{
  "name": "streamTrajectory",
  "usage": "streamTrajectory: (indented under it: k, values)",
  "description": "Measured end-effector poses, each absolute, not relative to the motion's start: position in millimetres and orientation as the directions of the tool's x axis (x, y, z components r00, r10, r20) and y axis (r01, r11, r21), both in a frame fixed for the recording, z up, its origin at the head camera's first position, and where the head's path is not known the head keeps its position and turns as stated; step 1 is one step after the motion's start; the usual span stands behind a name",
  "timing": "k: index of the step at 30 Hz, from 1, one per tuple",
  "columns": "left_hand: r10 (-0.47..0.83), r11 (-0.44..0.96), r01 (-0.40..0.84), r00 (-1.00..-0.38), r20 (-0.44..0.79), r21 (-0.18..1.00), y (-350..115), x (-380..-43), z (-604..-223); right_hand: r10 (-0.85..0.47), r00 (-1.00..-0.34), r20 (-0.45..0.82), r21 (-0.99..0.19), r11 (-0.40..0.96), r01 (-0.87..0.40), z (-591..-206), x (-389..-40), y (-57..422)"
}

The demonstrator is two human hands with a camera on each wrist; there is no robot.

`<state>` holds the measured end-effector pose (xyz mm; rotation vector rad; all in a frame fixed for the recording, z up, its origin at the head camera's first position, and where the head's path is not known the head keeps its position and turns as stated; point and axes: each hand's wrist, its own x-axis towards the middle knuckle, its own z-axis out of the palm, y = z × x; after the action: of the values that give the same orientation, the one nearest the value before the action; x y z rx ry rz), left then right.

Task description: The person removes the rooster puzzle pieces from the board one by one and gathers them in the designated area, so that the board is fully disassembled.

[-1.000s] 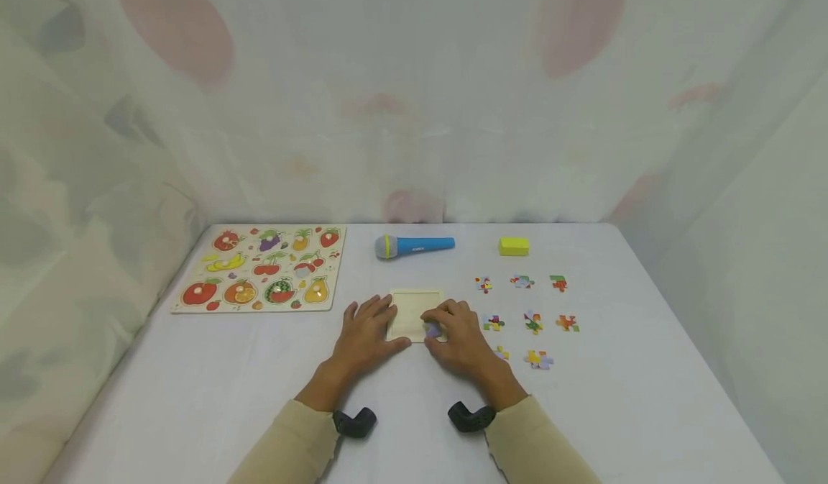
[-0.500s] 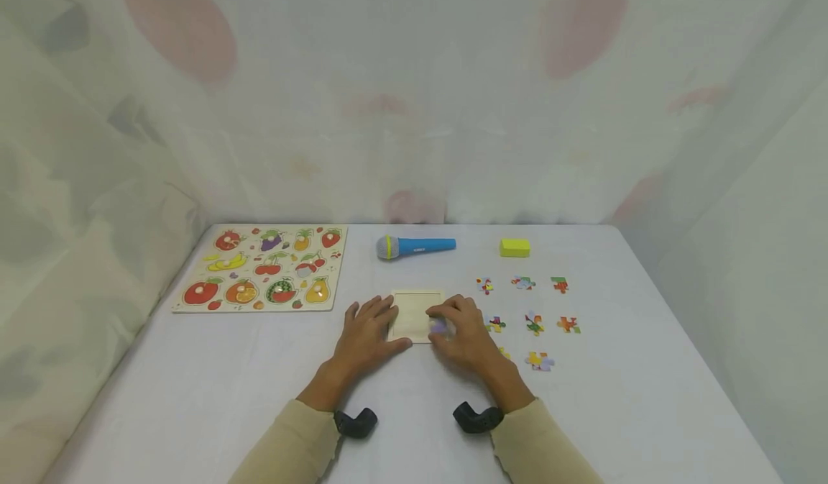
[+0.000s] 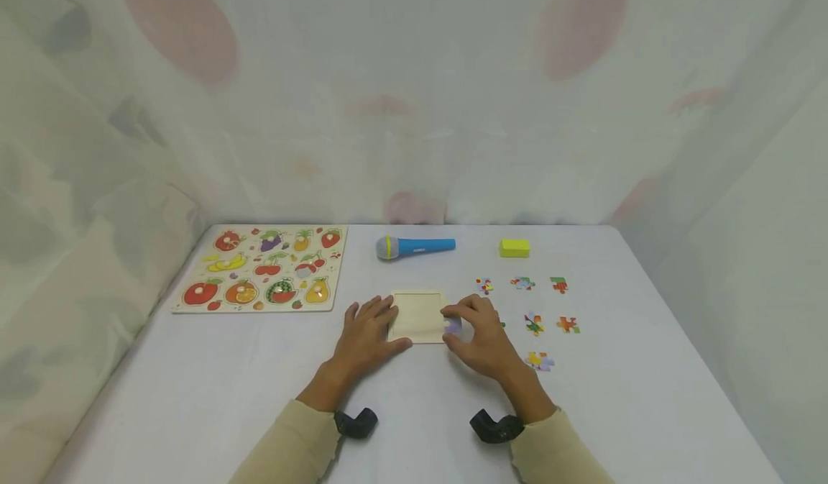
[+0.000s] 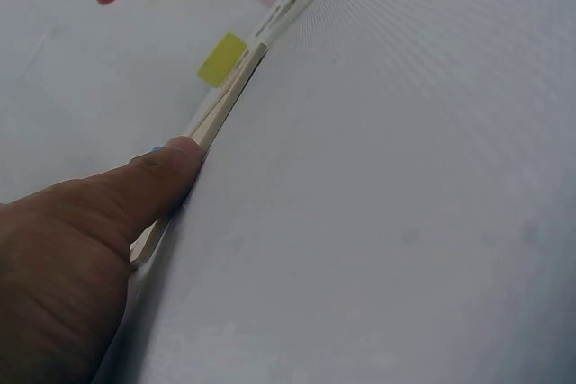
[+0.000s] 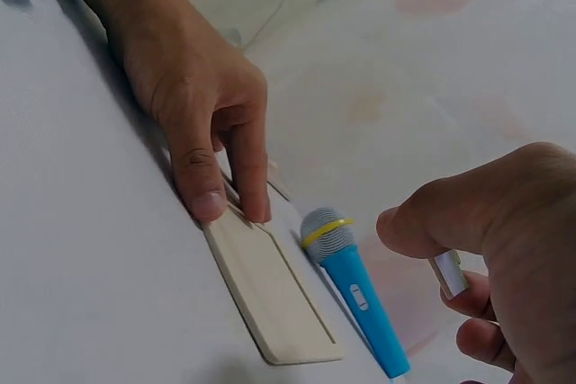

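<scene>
My left hand (image 3: 367, 333) rests on the left side of a shallow wooden puzzle tray (image 3: 419, 318), thumb on its near edge. That thumb presses the tray rim (image 4: 213, 123) in the left wrist view. My right hand (image 3: 481, 336) pinches a pale purple puzzle piece (image 3: 453, 324) between thumb and fingers at the tray's right edge. In the right wrist view the piece (image 5: 449, 273) is held up off the table, mostly hidden by the fingers. Several loose jigsaw pieces (image 3: 533, 323) lie to the right of my right hand, some partly covered by it.
A fruit peg puzzle board (image 3: 259, 268) lies at the back left. Behind the tray are a blue toy microphone (image 3: 417, 247) and, further right, a yellow block (image 3: 514, 248). White cloth (image 3: 634, 369) covers the table, and curtains hang behind it and at its sides.
My right hand has moved right with the purple piece, from over the tray's inside to its right edge. My left hand has stayed on the tray.
</scene>
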<state>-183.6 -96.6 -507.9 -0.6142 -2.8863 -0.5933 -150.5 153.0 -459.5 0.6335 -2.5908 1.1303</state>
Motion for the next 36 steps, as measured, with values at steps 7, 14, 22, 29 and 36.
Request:
streamTrajectory:
  k: [7,14,22,29,36]
  values:
    - [0.365,0.84,0.411,-0.911,0.193,0.354,-96.3,-183.6,-507.1,-0.281,-0.85,0.446,-0.625,0.582,-0.521,-452.2,-144.1,169.5]
    - [0.368,0.844,0.414,-0.909,0.195,0.341,-97.1,-184.5,-509.1,-0.271,-0.85,0.452,-0.65,0.553,-0.522,-443.5,-135.6,191.1]
    - [0.37,0.843,0.418,-0.907,0.199,0.339,-97.6,-184.5,-509.3,-0.212,-0.892,0.399,-0.688,0.575,-0.444,-442.1,-123.1,221.3]
    - [0.365,0.845,0.415,-0.909,0.203,0.337,-98.0,-184.1,-508.3,-0.19,-0.891,0.412,-0.661,0.61,-0.436,-445.9,-118.1,247.7]
    - [0.365,0.842,0.411,-0.911,0.193,0.349,-97.4,-184.2,-508.3,-0.141,-0.912,0.385,-0.647,0.663,-0.376,-452.2,-111.7,277.3]
